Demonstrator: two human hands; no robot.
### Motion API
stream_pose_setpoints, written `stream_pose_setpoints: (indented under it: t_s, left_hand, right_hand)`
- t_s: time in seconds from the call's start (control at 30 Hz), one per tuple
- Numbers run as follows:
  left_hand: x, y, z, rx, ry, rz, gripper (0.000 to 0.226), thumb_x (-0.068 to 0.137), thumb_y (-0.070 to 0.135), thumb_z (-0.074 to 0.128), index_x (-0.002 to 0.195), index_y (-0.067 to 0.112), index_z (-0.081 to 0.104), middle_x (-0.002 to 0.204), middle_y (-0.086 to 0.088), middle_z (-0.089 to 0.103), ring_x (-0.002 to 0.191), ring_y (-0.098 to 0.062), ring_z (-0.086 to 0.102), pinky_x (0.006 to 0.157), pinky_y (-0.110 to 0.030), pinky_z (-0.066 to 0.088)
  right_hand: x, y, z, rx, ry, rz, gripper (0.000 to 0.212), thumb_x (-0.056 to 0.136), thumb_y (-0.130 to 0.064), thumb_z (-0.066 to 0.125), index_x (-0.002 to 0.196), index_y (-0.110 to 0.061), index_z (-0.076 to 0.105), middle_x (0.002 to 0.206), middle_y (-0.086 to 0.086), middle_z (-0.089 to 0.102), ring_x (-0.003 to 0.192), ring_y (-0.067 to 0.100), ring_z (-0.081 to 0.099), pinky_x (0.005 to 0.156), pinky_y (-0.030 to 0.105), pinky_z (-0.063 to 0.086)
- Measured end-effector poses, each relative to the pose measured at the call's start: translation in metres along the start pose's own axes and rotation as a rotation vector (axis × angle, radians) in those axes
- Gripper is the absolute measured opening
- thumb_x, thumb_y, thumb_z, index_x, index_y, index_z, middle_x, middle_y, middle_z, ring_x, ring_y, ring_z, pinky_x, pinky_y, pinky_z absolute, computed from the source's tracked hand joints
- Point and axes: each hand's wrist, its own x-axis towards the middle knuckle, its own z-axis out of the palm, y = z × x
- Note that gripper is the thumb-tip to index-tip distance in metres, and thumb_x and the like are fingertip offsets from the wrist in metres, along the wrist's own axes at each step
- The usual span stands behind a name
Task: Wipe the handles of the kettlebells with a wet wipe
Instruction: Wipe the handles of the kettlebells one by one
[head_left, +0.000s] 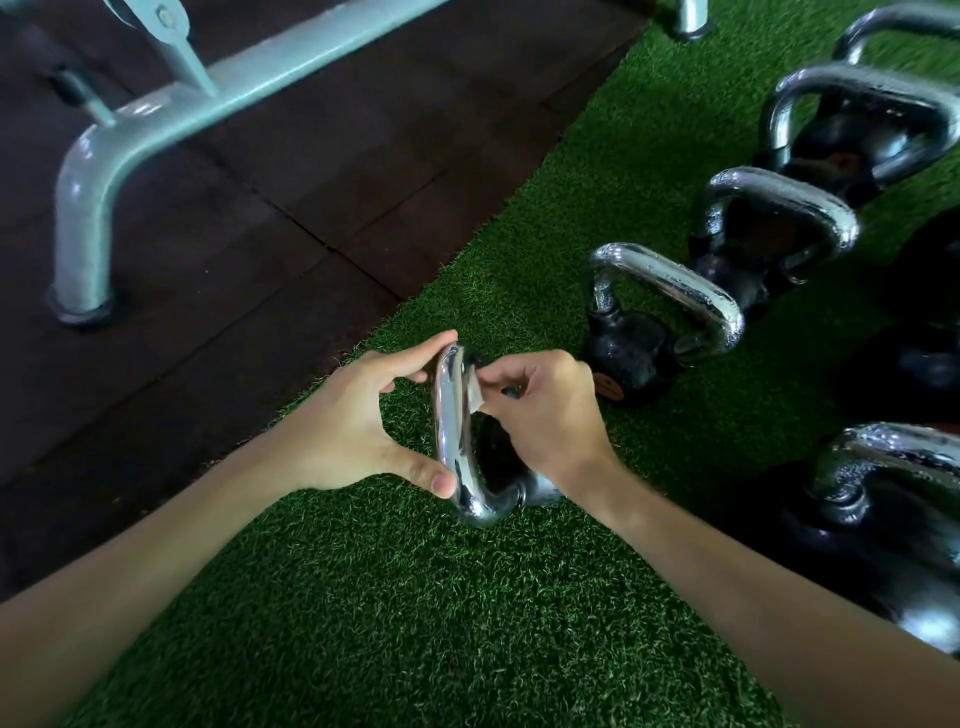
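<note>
A small black kettlebell with a chrome handle (453, 441) stands on the green turf at the centre. My left hand (353, 421) pinches that handle from the left, index finger at its far end and thumb near its close bend. My right hand (545, 410) is curled at the handle's far right side and pinches a small white wet wipe (475, 397) against it. The kettlebell's body is mostly hidden under my right hand. A row of kettlebells with wet-looking chrome handles runs away at the right, the nearest (670, 291) just beyond my right hand.
Another large kettlebell (883, 462) sits at the right edge. A grey-blue steel frame foot (83, 208) stands on dark rubber floor tiles (234, 234) at the left. Green turf (415, 623) covers the ground in front of me.
</note>
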Motion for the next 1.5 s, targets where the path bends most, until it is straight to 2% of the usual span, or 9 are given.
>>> stream_pose_setpoints:
  t_s: [0.3, 0.5, 0.63, 0.77, 0.97, 1.1, 1.17, 1.37, 1.5]
  left_hand:
    - [0.001, 0.001, 0.002, 0.002, 0.021, -0.021, 0.134, 0.035, 0.085, 0.079, 0.154, 0.057, 0.022, 0.146, 0.015, 0.051, 0.134, 0.008, 0.040, 0.118, -0.036, 0.035]
    - [0.007, 0.013, 0.009, 0.055, 0.039, -0.024, 0.135, 0.035, 0.087, 0.076, 0.154, 0.056, 0.021, 0.143, 0.013, 0.049, 0.132, 0.003, 0.042, 0.117, -0.042, 0.036]
    - [0.023, 0.043, 0.016, 0.177, 0.074, 0.018, 0.135, 0.032, 0.094, 0.068, 0.154, 0.049, 0.030, 0.124, 0.023, 0.048, 0.119, -0.001, 0.047, 0.099, -0.034, 0.044]
    - [0.044, 0.075, 0.032, 0.325, 0.118, 0.076, 0.128, 0.039, 0.098, 0.064, 0.150, 0.042, 0.037, 0.139, 0.017, 0.054, 0.126, -0.010, 0.048, 0.103, -0.046, 0.047]
    - [0.070, 0.066, 0.005, 0.271, -0.050, 0.164, 0.082, 0.063, 0.078, 0.071, 0.137, 0.048, 0.053, 0.125, 0.032, 0.053, 0.115, 0.000, 0.054, 0.090, -0.029, 0.046]
    - [0.087, 0.055, -0.005, 0.192, -0.117, 0.182, 0.058, 0.075, 0.079, 0.063, 0.130, 0.061, 0.056, 0.131, 0.032, 0.059, 0.119, 0.001, 0.054, 0.101, -0.040, 0.051]
    - [0.091, 0.054, 0.000, 0.217, -0.113, 0.201, 0.056, 0.075, 0.083, 0.060, 0.127, 0.063, 0.057, 0.131, 0.027, 0.063, 0.113, -0.005, 0.061, 0.096, -0.044, 0.054]
    - [0.071, 0.055, 0.008, 0.241, 0.074, 0.230, 0.056, 0.073, 0.076, 0.065, 0.121, 0.048, 0.068, 0.118, 0.027, 0.067, 0.078, 0.015, 0.062, 0.069, -0.009, 0.044]
    - [0.052, 0.045, 0.018, 0.204, 0.236, 0.187, 0.052, 0.072, 0.069, 0.071, 0.111, 0.034, 0.075, 0.106, 0.017, 0.075, 0.064, 0.025, 0.052, 0.057, -0.002, 0.037]
  right_hand:
    - [-0.004, 0.009, 0.008, -0.300, 0.184, -0.159, 0.014, 0.087, -0.003, 0.072, 0.083, -0.015, 0.078, 0.079, -0.005, 0.070, 0.065, 0.007, 0.064, 0.061, 0.025, 0.055]
    - [-0.001, 0.015, -0.005, -0.336, 0.178, -0.261, 0.014, 0.081, 0.000, 0.076, 0.084, -0.014, 0.079, 0.078, -0.005, 0.072, 0.062, 0.004, 0.061, 0.060, 0.018, 0.052]
    - [-0.008, 0.020, -0.036, -0.166, 0.188, 0.002, 0.013, 0.084, -0.012, 0.079, 0.092, -0.022, 0.079, 0.077, -0.021, 0.069, 0.067, -0.009, 0.065, 0.062, 0.003, 0.048]
    - [-0.040, 0.027, -0.078, 0.076, 0.304, 0.143, 0.021, 0.084, -0.026, 0.081, 0.101, -0.036, 0.076, 0.082, -0.012, 0.074, 0.068, -0.005, 0.065, 0.059, 0.013, 0.048]
    - [-0.085, 0.013, -0.089, 0.243, 0.148, 0.273, 0.034, 0.086, -0.038, 0.074, 0.119, -0.043, 0.071, 0.104, -0.021, 0.073, 0.086, -0.013, 0.062, 0.070, 0.014, 0.043]
    - [-0.100, 0.003, -0.078, 0.257, 0.031, 0.229, 0.033, 0.092, -0.036, 0.069, 0.125, -0.037, 0.069, 0.082, -0.025, 0.068, 0.071, -0.009, 0.058, 0.068, 0.015, 0.044]
    - [-0.103, 0.003, -0.074, 0.124, 0.072, 0.195, 0.046, 0.082, -0.044, 0.079, 0.126, -0.036, 0.068, 0.091, -0.017, 0.070, 0.077, -0.001, 0.064, 0.071, 0.021, 0.051]
    - [-0.103, -0.001, -0.074, -0.131, 0.181, 0.115, 0.047, 0.077, -0.033, 0.085, 0.122, -0.029, 0.071, 0.087, -0.016, 0.069, 0.080, -0.008, 0.062, 0.065, 0.008, 0.046]
    - [-0.098, 0.002, -0.092, -0.135, 0.138, 0.105, 0.047, 0.080, -0.025, 0.084, 0.124, -0.032, 0.070, 0.089, -0.021, 0.070, 0.077, -0.009, 0.063, 0.065, 0.005, 0.045]
